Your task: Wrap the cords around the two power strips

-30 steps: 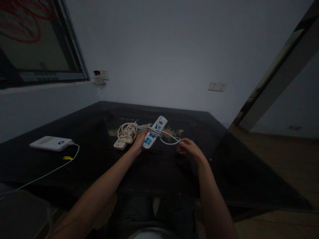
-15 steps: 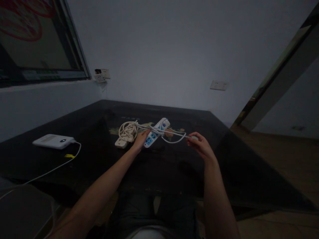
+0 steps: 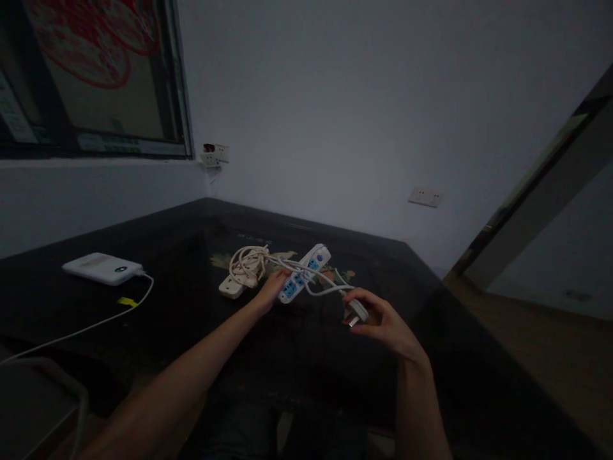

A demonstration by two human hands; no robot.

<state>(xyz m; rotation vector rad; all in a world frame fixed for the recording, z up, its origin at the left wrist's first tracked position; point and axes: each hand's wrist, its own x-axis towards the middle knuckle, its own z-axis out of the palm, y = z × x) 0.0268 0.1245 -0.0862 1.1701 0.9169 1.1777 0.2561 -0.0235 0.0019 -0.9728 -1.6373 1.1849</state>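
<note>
My right hand (image 3: pixel 383 319) grips a white power plug (image 3: pixel 357 310), its metal prongs pointing down toward me. From the plug a white cord (image 3: pixel 328 291) loops back over a white power strip (image 3: pixel 290 289) with blue sockets, lying slanted on the table. At the strip's left side, my left hand (image 3: pixel 274 287) is closed around cord beside the strip; its fingertips are partly hidden. Just left of that hand lies a second, cream power strip (image 3: pixel 231 287), with its beige cord (image 3: pixel 246 262) bundled on top.
All this lies on a dark glossy table (image 3: pixel 306 358). To the left, a white power bank (image 3: pixel 103 268) has a cable (image 3: pixel 90 329) running off the near edge, past a yellow tag (image 3: pixel 127 301). Wall sockets (image 3: pixel 426 196) are set behind the table.
My right hand has turned and come nearer to me, so the plug's prongs now show. My left hand stays at the strip. The camera view has shifted slightly.
</note>
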